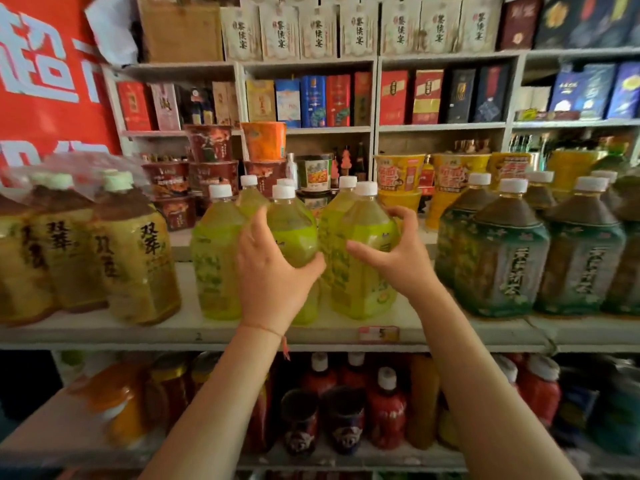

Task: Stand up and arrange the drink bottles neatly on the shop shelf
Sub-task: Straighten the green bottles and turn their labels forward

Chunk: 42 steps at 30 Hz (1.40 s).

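While the shelf [104, 332] carries its drinks grouped by colour, both hands work the green bottles at its middle.

Brown bottles [135, 251] stand left and dark-green ones [502, 258] right, so the gap suits the green set; the left hand [273, 268] grips one green bottle [294, 230], the right hand [398, 251] curls round its neighbour [363, 244], both upright, probably to square them.

White shelf [104, 329] carries upright amber bottles [138, 251]; green bottles [214, 258]; dark-green bottles [502, 258].
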Each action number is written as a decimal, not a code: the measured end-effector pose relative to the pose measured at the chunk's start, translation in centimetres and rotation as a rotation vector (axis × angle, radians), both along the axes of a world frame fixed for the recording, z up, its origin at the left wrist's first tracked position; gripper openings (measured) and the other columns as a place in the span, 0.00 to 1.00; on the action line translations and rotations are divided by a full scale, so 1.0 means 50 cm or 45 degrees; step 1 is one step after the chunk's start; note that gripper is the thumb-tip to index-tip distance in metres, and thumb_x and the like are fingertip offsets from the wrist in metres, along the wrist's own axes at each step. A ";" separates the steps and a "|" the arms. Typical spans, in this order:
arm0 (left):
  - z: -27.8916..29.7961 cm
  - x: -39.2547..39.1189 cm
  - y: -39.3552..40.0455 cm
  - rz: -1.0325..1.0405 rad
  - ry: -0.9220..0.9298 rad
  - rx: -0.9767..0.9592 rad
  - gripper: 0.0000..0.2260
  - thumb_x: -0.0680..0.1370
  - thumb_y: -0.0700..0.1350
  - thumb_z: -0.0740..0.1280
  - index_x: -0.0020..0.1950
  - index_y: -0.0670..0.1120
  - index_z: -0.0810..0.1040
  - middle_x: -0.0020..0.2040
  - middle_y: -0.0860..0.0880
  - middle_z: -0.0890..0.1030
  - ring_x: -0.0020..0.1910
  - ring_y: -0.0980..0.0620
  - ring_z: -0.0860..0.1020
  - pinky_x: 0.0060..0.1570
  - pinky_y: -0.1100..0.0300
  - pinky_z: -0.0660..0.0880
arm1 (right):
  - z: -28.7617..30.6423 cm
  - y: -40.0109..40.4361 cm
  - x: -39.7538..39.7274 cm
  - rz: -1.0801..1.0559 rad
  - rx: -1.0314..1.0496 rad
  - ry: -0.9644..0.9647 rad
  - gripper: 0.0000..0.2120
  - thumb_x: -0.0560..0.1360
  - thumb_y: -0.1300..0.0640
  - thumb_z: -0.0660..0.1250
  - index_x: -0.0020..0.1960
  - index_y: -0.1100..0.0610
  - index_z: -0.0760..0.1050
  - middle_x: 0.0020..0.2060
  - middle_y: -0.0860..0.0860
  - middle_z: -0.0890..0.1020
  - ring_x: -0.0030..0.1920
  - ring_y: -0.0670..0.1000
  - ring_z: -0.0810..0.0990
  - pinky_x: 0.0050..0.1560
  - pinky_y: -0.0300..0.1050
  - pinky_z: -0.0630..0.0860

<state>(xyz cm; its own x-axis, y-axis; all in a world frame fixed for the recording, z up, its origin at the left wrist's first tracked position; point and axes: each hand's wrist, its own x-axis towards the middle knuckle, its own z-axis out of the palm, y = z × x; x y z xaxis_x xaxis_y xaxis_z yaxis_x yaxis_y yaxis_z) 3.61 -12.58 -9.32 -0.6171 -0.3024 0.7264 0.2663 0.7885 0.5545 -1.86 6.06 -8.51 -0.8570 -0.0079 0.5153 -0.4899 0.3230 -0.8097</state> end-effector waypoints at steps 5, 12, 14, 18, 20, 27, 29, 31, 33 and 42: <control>0.018 0.017 -0.014 -0.019 -0.265 -0.054 0.54 0.67 0.70 0.72 0.82 0.47 0.51 0.79 0.45 0.64 0.74 0.44 0.69 0.64 0.50 0.73 | -0.015 0.022 0.001 0.173 -0.057 -0.142 0.55 0.58 0.43 0.81 0.77 0.48 0.55 0.63 0.45 0.74 0.64 0.51 0.77 0.62 0.55 0.79; 0.009 0.011 0.016 0.099 -0.260 -0.149 0.54 0.68 0.75 0.66 0.81 0.45 0.52 0.77 0.44 0.66 0.67 0.45 0.76 0.49 0.57 0.71 | -0.021 0.011 -0.002 0.029 -0.134 -0.063 0.49 0.56 0.40 0.80 0.71 0.53 0.66 0.59 0.48 0.79 0.57 0.46 0.80 0.52 0.41 0.80; 0.006 0.006 0.014 0.046 -0.232 -0.121 0.52 0.68 0.74 0.67 0.81 0.46 0.53 0.78 0.45 0.66 0.67 0.46 0.75 0.51 0.57 0.70 | -0.021 0.012 0.005 -0.001 -0.156 -0.029 0.46 0.56 0.40 0.79 0.70 0.54 0.68 0.57 0.47 0.80 0.53 0.43 0.80 0.44 0.34 0.79; 0.001 -0.004 0.015 -0.025 -0.171 -0.058 0.51 0.66 0.73 0.70 0.80 0.47 0.58 0.77 0.47 0.68 0.68 0.47 0.74 0.54 0.54 0.75 | -0.020 0.024 0.007 -0.018 -0.187 -0.038 0.49 0.57 0.36 0.76 0.72 0.52 0.64 0.60 0.48 0.79 0.58 0.48 0.79 0.55 0.45 0.80; -0.001 -0.006 0.026 -0.033 -0.170 -0.052 0.51 0.65 0.73 0.70 0.80 0.48 0.58 0.76 0.48 0.69 0.68 0.47 0.74 0.55 0.52 0.76 | -0.018 0.032 0.008 -0.035 -0.221 -0.036 0.48 0.59 0.36 0.76 0.73 0.52 0.64 0.58 0.45 0.78 0.59 0.48 0.78 0.57 0.46 0.79; -0.010 -0.011 0.062 0.038 -0.217 -0.080 0.53 0.65 0.73 0.72 0.80 0.48 0.54 0.75 0.46 0.67 0.69 0.46 0.72 0.52 0.53 0.75 | -0.017 0.059 0.005 -0.084 -0.173 -0.043 0.50 0.58 0.31 0.75 0.74 0.51 0.66 0.60 0.40 0.77 0.63 0.47 0.76 0.64 0.49 0.75; -0.016 -0.011 0.068 0.066 -0.154 -0.098 0.54 0.64 0.72 0.72 0.80 0.47 0.53 0.74 0.42 0.68 0.69 0.43 0.71 0.60 0.49 0.76 | -0.016 0.057 0.007 -0.086 -0.176 -0.040 0.50 0.58 0.33 0.75 0.75 0.51 0.65 0.60 0.41 0.76 0.64 0.48 0.75 0.64 0.50 0.75; -0.018 -0.014 0.077 0.102 -0.060 -0.159 0.53 0.64 0.70 0.72 0.80 0.49 0.53 0.72 0.38 0.67 0.69 0.39 0.69 0.64 0.44 0.74 | -0.015 0.055 0.009 -0.093 -0.186 -0.043 0.50 0.59 0.34 0.75 0.75 0.52 0.65 0.61 0.42 0.76 0.64 0.49 0.75 0.66 0.52 0.75; -0.010 -0.015 0.095 0.127 -0.050 -0.200 0.53 0.65 0.66 0.75 0.82 0.51 0.52 0.75 0.35 0.63 0.72 0.36 0.66 0.69 0.43 0.69 | -0.014 0.052 0.011 -0.097 -0.200 -0.049 0.50 0.58 0.32 0.76 0.74 0.51 0.66 0.59 0.42 0.77 0.63 0.49 0.77 0.65 0.54 0.76; -0.010 -0.028 0.103 0.266 -0.121 -0.242 0.47 0.66 0.63 0.76 0.79 0.62 0.53 0.77 0.35 0.59 0.75 0.33 0.61 0.66 0.37 0.66 | -0.011 0.052 0.022 -0.096 -0.199 -0.058 0.55 0.56 0.27 0.76 0.75 0.51 0.64 0.65 0.46 0.76 0.65 0.50 0.75 0.66 0.58 0.75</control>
